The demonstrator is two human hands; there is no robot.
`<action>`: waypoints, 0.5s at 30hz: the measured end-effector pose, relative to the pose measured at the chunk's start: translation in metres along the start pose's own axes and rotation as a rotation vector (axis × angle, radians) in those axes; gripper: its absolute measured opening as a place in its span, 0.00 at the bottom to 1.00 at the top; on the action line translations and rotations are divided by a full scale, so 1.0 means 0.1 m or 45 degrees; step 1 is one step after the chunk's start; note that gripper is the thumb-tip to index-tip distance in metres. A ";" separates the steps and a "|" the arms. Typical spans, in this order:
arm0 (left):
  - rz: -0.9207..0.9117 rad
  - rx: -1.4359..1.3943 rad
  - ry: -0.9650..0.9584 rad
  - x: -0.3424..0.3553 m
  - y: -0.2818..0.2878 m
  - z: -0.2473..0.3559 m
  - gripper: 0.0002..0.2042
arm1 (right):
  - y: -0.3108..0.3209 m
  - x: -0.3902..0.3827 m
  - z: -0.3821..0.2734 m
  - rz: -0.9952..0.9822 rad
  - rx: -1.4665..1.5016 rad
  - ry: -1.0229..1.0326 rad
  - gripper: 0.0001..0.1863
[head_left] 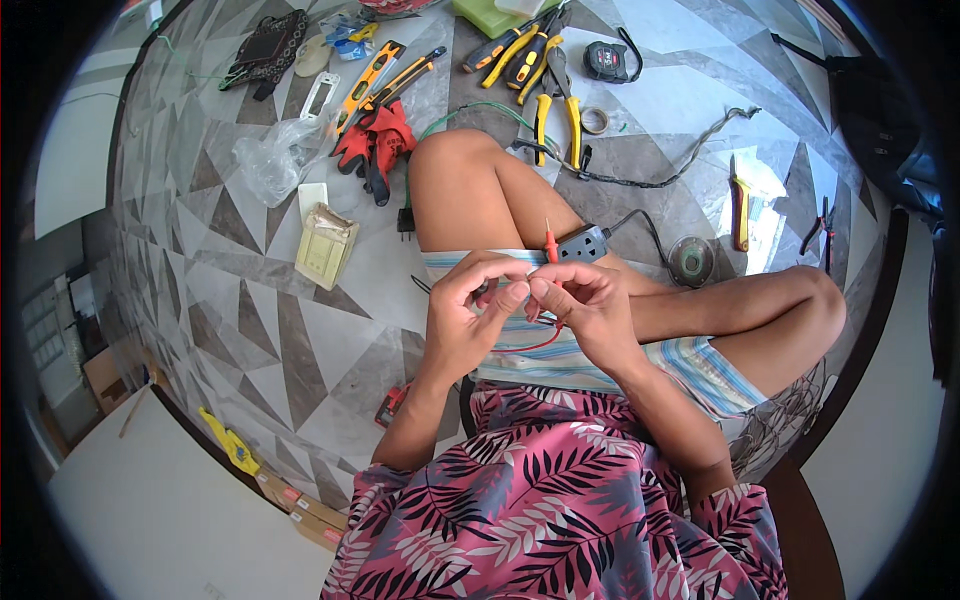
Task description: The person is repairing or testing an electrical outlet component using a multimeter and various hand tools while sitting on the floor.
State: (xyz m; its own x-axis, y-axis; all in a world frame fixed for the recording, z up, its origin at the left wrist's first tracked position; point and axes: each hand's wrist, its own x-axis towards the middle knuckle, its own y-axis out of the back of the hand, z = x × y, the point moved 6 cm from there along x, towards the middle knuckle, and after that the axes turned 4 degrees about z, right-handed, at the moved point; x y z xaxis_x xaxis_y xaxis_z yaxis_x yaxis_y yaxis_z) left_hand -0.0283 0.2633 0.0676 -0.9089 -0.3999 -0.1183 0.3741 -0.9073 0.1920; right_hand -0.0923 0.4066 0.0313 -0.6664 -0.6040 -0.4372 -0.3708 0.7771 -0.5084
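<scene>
Above my lap, both my hands meet with their fingertips pinched together. My left hand point(468, 300) is closed, thumb and fingers on something small that I cannot make out. My right hand point(595, 305) is closed too, its thumb close to the left thumb. A red test probe point(551, 248) sticks up from behind the right fingers, its thin tip pointing away from me. Its lower part is hidden by that hand, and a red lead point(535, 347) loops below the hands. Just beyond the right hand, a black power strip point(583, 244) rests against my leg.
Yellow-handled pliers point(556, 115), a tape measure point(611, 61), red gloves point(375, 145) and a spirit level point(370, 80) lie on the tiled floor ahead. A cream switch box point(325, 250) sits to the left. A utility knife point(740, 212) and wire spool point(690, 260) are right.
</scene>
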 end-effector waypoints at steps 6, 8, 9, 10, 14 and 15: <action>0.016 -0.065 0.122 -0.02 -0.03 -0.14 0.09 | -0.07 -0.02 -0.05 -0.112 -0.251 0.047 0.08; 0.064 -0.369 0.145 -0.01 -0.06 -0.21 0.09 | -0.08 -0.01 -0.07 -0.112 -0.292 0.085 0.08; 0.067 -0.367 0.145 -0.02 -0.06 -0.21 0.09 | -0.08 -0.01 -0.07 -0.115 -0.291 0.084 0.08; 0.172 -0.422 0.201 -0.04 -0.03 -0.25 0.08 | -0.06 0.00 -0.04 -0.112 -0.244 0.043 0.07; 0.447 -0.614 0.250 0.15 0.50 -0.43 0.08 | 0.05 -0.13 0.06 -0.090 -0.151 -0.016 0.07; 0.502 -0.491 0.141 0.18 0.59 -0.33 0.09 | 0.05 -0.13 0.08 -0.095 -0.152 -0.020 0.07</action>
State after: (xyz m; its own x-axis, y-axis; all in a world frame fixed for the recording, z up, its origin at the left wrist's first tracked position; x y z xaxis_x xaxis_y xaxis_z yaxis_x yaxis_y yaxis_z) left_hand -0.0163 0.1981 0.0450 -0.6697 -0.7109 -0.2150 0.7408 -0.6599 -0.1254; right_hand -0.0800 0.4171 0.0281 -0.6242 -0.6627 -0.4137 -0.4939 0.7450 -0.4483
